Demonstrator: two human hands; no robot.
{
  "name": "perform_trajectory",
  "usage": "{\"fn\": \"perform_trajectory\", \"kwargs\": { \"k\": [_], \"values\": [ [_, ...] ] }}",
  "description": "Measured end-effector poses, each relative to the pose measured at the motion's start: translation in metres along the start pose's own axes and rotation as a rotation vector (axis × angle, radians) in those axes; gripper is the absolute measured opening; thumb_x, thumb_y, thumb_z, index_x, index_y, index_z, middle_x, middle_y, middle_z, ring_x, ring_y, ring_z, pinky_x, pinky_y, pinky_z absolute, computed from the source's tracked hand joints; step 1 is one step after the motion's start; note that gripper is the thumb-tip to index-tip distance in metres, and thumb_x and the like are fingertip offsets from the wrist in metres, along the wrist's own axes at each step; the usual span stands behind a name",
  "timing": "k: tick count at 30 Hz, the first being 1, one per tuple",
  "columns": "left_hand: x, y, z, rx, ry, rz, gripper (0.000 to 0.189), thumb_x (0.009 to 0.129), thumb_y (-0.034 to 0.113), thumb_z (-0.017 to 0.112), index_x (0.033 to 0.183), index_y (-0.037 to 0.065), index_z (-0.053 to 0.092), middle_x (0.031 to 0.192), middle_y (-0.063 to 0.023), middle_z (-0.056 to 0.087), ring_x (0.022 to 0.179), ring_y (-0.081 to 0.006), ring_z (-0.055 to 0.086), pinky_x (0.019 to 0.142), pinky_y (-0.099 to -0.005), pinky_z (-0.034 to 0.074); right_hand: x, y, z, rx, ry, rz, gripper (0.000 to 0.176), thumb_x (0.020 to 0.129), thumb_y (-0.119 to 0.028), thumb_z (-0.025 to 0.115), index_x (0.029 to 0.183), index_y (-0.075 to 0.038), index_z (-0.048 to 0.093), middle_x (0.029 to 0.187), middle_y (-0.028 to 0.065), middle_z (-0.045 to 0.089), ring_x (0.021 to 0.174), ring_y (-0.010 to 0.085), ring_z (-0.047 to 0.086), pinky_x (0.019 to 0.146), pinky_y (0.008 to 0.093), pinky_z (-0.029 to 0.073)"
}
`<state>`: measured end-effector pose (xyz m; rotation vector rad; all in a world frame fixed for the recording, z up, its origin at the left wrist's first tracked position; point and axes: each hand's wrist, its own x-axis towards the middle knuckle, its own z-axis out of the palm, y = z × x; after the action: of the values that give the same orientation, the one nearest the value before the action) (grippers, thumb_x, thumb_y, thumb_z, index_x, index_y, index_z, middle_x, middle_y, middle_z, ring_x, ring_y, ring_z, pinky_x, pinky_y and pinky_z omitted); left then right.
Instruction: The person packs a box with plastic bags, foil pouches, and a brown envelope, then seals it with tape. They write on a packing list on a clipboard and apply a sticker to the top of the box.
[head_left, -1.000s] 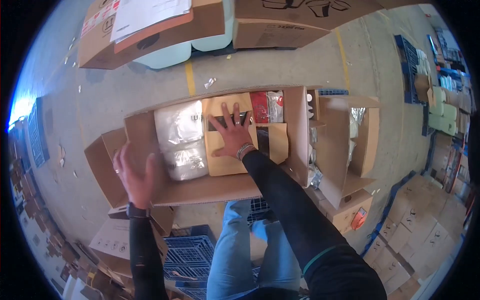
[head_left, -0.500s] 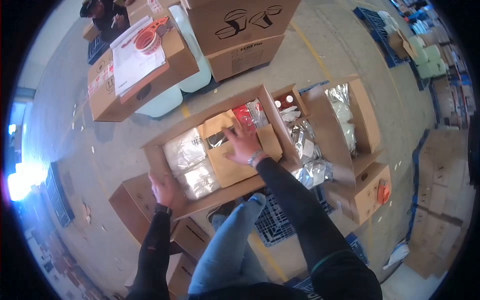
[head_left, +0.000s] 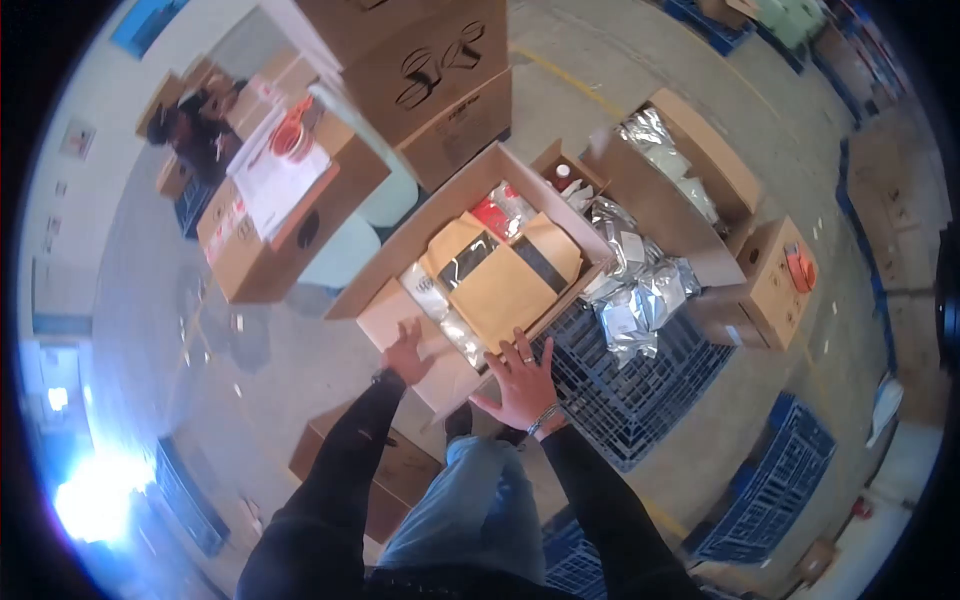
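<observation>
A large open cardboard box (head_left: 352, 292) stands tilted across the middle of the view. Inside it, a kraft-paper bundle (head_left: 503, 300) with dark strips lies on top, beside white plastic-wrapped packs (head_left: 425, 290) and a red-and-clear packet (head_left: 488, 214). My left hand (head_left: 404, 354) rests with fingers apart on the flap at the box's near left end. My right hand (head_left: 522, 388) is spread at the near side wall, its fingertips touching the edge by the kraft-paper bundle. Neither hand appears to grip anything.
Silver foil bags (head_left: 640, 305) lie on a blue pallet (head_left: 640, 410) to the right. Another open box (head_left: 735, 180) holds more foil bags. A tape dispenser (head_left: 292, 138) sits on papers atop a carton (head_left: 250, 265). A person (head_left: 205, 135) is at the far left.
My right hand has come off the kraft-paper bundle to the box's near edge. My left hand has moved onto the end flap, which now leans outward. The view has turned.
</observation>
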<state>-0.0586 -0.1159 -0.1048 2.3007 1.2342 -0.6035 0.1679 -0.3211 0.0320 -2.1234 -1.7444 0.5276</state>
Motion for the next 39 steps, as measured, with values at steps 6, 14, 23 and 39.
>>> {"fn": "perform_trajectory", "kwargs": {
  "k": [6, 14, 23, 39],
  "values": [
    [0.007, 0.006, -0.031, 0.226, -0.108, 0.083, 0.111, 0.085, 0.07, 0.069, 0.164, 0.006, 0.025, 0.153, -0.0356, 0.045, 0.121, -0.0443, 0.066, 0.101, -0.0497, 0.055, 0.044, -0.063, 0.028, -0.135, -0.222, 0.26, 0.066, 0.09, -0.049, 0.07, 0.135, -0.002, 0.063, 0.108, 0.0217, 0.074, 0.13, 0.0462, 0.056, 0.119, 0.0728, 0.016],
    [0.055, -0.008, -0.058, 0.035, -0.316, 0.269, 0.074, 0.089, 0.053, 0.066, 0.139, 0.0, 0.058, 0.13, -0.0293, 0.067, 0.121, -0.0444, 0.066, 0.102, -0.0524, 0.053, 0.112, -0.14, 0.153, 0.085, -0.602, 0.672, 0.105, 0.088, -0.057, 0.071, 0.165, -0.007, 0.021, 0.169, 0.0321, 0.015, 0.15, 0.056, 0.031, 0.117, 0.0716, 0.027],
    [0.13, 0.045, -0.148, 0.062, -0.412, 0.705, 0.065, 0.092, 0.053, 0.065, 0.136, 0.005, 0.062, 0.117, -0.0246, 0.073, 0.109, -0.0422, 0.07, 0.094, -0.0543, 0.055, 0.118, -0.152, 0.162, 0.157, -0.595, 0.805, 0.117, 0.079, -0.057, 0.078, 0.169, -0.022, 0.012, 0.173, 0.0279, 0.001, 0.151, 0.0658, 0.016, 0.115, 0.0692, 0.035],
    [0.222, 0.182, -0.195, -0.157, 0.597, 1.091, 0.059, 0.079, 0.024, 0.072, 0.136, 0.015, 0.061, 0.138, -0.0087, 0.057, 0.141, -0.0364, 0.042, 0.124, -0.0613, 0.021, 0.117, -0.158, 0.165, 0.282, -0.483, 0.904, 0.098, 0.088, -0.041, 0.075, 0.168, -0.023, 0.021, 0.175, 0.021, 0.0, 0.154, 0.062, 0.009, 0.118, 0.0719, 0.027]
  ]
}}
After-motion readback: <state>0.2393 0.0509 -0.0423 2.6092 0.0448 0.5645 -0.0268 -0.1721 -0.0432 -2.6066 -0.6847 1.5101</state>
